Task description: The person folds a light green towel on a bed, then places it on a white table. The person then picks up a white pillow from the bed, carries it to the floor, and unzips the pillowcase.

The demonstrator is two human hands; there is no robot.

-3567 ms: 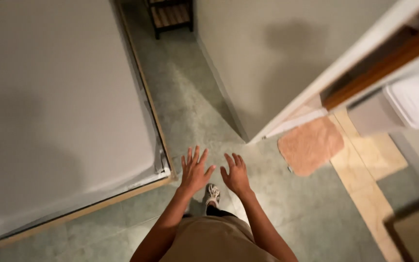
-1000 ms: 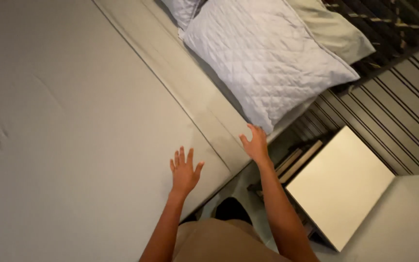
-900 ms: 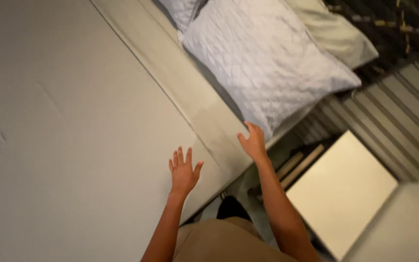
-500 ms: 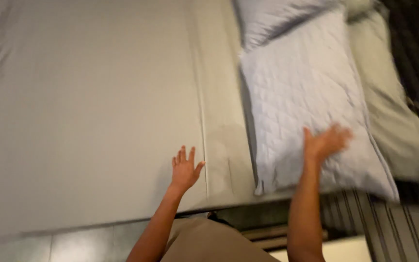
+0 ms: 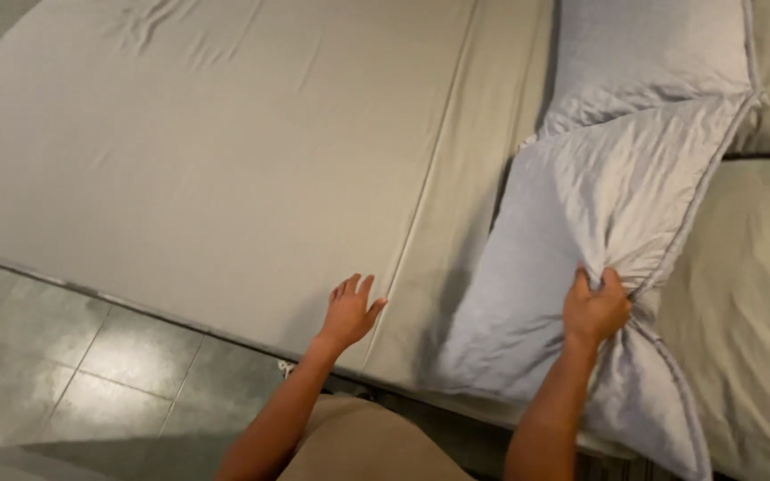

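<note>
My right hand is clenched on the near edge of a light grey quilted pillow, bunching its fabric. The pillow lies at the right end of a bed with a beige-grey sheet. My left hand hovers open, fingers spread, just above the sheet near the bed's front edge, holding nothing.
A second light grey pillow lies behind the gripped one. An olive-grey pillow rests to the right, under the grey one's edge. Greenish floor tiles run along the bed's near side at lower left.
My view has swung from the bedside table to the bed. My right hand reached onto the grey pillow and closed on it. My left hand stayed open above the sheet.
</note>
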